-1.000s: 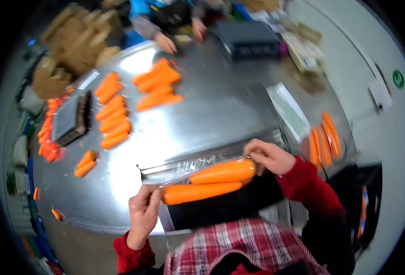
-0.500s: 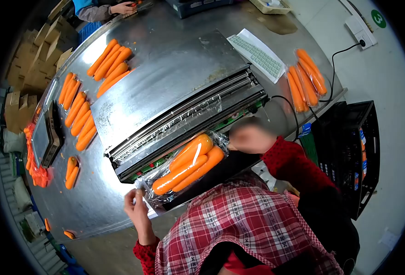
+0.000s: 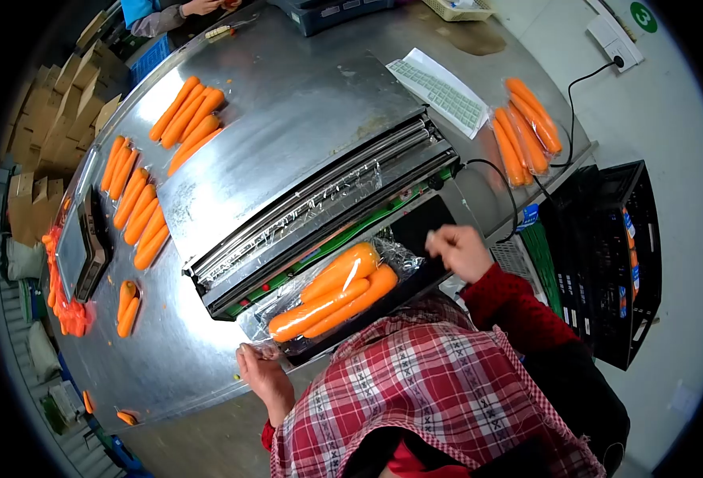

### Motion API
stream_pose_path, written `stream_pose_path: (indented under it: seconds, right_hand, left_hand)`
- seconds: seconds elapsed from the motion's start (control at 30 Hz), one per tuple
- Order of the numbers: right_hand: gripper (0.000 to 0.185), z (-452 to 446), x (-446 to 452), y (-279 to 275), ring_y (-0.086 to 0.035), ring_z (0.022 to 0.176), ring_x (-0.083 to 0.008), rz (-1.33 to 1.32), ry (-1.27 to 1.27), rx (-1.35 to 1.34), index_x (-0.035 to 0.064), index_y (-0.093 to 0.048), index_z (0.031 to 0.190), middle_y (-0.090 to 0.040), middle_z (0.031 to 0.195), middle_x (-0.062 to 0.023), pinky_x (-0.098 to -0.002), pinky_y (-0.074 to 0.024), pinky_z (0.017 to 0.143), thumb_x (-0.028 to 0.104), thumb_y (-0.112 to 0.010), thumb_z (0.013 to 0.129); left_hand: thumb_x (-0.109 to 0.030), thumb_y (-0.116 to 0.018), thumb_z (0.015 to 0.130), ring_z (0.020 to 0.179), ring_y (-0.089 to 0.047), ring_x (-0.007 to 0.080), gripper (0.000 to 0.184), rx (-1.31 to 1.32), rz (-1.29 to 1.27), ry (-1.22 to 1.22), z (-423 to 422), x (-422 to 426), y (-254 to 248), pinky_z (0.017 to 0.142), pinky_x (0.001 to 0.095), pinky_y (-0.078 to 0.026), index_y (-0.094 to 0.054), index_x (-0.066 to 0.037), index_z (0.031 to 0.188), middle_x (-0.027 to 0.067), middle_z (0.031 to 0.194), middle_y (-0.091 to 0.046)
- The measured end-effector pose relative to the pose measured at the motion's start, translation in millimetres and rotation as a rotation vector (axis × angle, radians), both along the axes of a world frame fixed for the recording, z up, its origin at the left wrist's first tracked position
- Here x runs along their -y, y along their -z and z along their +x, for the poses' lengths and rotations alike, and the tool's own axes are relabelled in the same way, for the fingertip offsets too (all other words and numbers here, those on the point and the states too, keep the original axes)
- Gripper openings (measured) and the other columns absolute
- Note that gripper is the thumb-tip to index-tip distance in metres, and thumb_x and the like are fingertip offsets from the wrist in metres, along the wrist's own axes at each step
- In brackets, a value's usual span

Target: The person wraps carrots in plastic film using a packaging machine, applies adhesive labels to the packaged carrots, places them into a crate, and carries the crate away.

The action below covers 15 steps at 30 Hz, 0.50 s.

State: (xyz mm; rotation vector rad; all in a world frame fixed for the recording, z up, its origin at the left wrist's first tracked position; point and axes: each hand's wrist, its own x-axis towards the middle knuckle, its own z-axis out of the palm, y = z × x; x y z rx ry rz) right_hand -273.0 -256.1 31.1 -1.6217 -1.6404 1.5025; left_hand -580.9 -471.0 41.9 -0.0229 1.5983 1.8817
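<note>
The right hand (image 3: 461,252) had come off the clear wrap (image 3: 400,259), fingers curled on nothing. The carrots (image 3: 328,305) now lay between both hands' fingers, on a black pad (image 3: 425,225). The left hand's (image 3: 267,382) fingers bent beside the wrap; any pinch couldn't be told.

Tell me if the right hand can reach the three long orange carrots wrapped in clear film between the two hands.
Probably yes: the right hand is close to one end of the film-wrapped carrots, and nothing visible blocks the way.

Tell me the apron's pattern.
The apron is red and white plaid, as the head view shows.
</note>
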Motion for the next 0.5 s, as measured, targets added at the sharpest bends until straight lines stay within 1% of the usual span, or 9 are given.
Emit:
stream_pose_path:
  seconds: [0.07, 0.13, 0.2, 0.23, 0.33, 0.37, 0.4, 0.47, 0.5]
  right_hand:
    - [0.028, -1, -18, 9, -0.059, 0.06, -0.0166, 0.284, 0.034, 0.005, -0.0036, -0.068, 0.082, -0.065, 0.069, -0.01, -0.0321, -0.0466, 0.059, 0.023, -0.064, 0.088]
    - [0.027, -16, -18, -6, -0.062, 0.066, -0.0192, 0.168, -0.091, -0.043, -0.0026, -0.069, 0.084, -0.066, 0.072, -0.0133, -0.0332, -0.0483, 0.062, 0.024, -0.068, 0.084]
    - [0.024, -28, -17, -8, -0.063, 0.068, -0.0195, 0.251, -0.333, 0.054, -0.0016, -0.069, 0.083, -0.066, 0.073, -0.0133, -0.0345, -0.0489, 0.064, 0.023, -0.07, 0.082]
    - [0.021, -32, -13, -4, -0.062, 0.067, -0.02, 0.216, -0.232, 0.022, -0.0005, -0.069, 0.08, -0.066, 0.072, -0.0131, -0.0354, -0.0488, 0.065, 0.02, -0.07, 0.081]
    - [0.018, -16, -39, 21, -0.057, 0.066, -0.0131, 0.298, 0.28, -0.124, -0.0031, -0.065, 0.08, -0.064, 0.068, -0.0069, -0.0309, -0.0474, 0.063, 0.014, -0.066, 0.086]
    - [0.018, -3, -48, 18, -0.055, 0.066, -0.0106, 0.248, 0.238, -0.082, -0.004, -0.065, 0.081, -0.063, 0.068, -0.0037, -0.0295, -0.047, 0.063, 0.013, -0.064, 0.088]
    - [0.022, -3, -46, 11, -0.057, 0.066, -0.0114, 0.211, 0.208, -0.129, -0.004, -0.066, 0.082, -0.065, 0.069, -0.0063, -0.0298, -0.0479, 0.063, 0.017, -0.067, 0.086]
    - [0.026, -13, -30, -6, -0.061, 0.066, -0.0147, 0.237, -0.064, 0.048, -0.0045, -0.067, 0.081, -0.067, 0.071, -0.0106, -0.0307, -0.0491, 0.063, 0.022, -0.069, 0.084]
    - [0.029, -18, -21, 5, -0.064, 0.066, -0.0191, 0.179, -0.144, -0.053, -0.0042, -0.068, 0.081, -0.067, 0.072, -0.0141, -0.0325, -0.0501, 0.064, 0.024, -0.071, 0.082]
  left_hand:
    - [-0.025, -0.048, 0.101, 0.066, -0.047, 0.013, 0.021, -0.017, -0.008, 0.069, -1, 0, 5, 0.065, 0.0282, -0.041, -0.046, -0.009, 0.088, 0.0028, 0.074, -0.047]
    - [-0.027, -0.048, 0.101, 0.066, -0.047, 0.0125, 0.022, -0.023, -0.034, 0.066, -1, 3, 6, 0.064, 0.0284, -0.041, -0.046, -0.008, 0.088, 0.0026, 0.073, -0.047]
    - [-0.028, -0.049, 0.101, 0.066, -0.047, 0.012, 0.024, -0.029, -0.054, 0.058, -1, 4, 6, 0.063, 0.0285, -0.041, -0.046, -0.008, 0.089, 0.0025, 0.073, -0.046]
    - [-0.028, -0.049, 0.101, 0.066, -0.047, 0.0119, 0.024, -0.029, -0.053, 0.064, 0, 6, 5, 0.063, 0.0286, -0.041, -0.046, -0.008, 0.088, 0.0023, 0.072, -0.046]
    - [-0.028, -0.049, 0.101, 0.065, -0.046, 0.0118, 0.024, -0.041, -0.086, 0.026, -1, 6, 6, 0.062, 0.0286, -0.041, -0.046, -0.008, 0.087, 0.0019, 0.072, -0.045]
    - [-0.028, -0.048, 0.101, 0.065, -0.046, 0.012, 0.025, -0.046, -0.121, -0.011, -1, 5, 7, 0.062, 0.0285, -0.041, -0.047, -0.008, 0.086, 0.0017, 0.072, -0.045]
    - [-0.028, -0.048, 0.101, 0.065, -0.046, 0.012, 0.025, -0.043, -0.124, -0.007, 0, 3, 6, 0.062, 0.0285, -0.041, -0.047, -0.008, 0.086, 0.0017, 0.072, -0.045]
    - [-0.026, -0.048, 0.101, 0.065, -0.045, 0.0116, 0.025, -0.058, -0.07, 0.012, 3, -3, 4, 0.062, 0.0283, -0.041, -0.047, -0.008, 0.084, 0.0013, 0.072, -0.045]
    - [-0.025, -0.046, 0.101, 0.065, -0.044, 0.011, 0.025, -0.047, -0.02, 0.009, 2, -1, 5, 0.062, 0.0283, -0.04, -0.047, -0.007, 0.084, 0.0006, 0.072, -0.044]
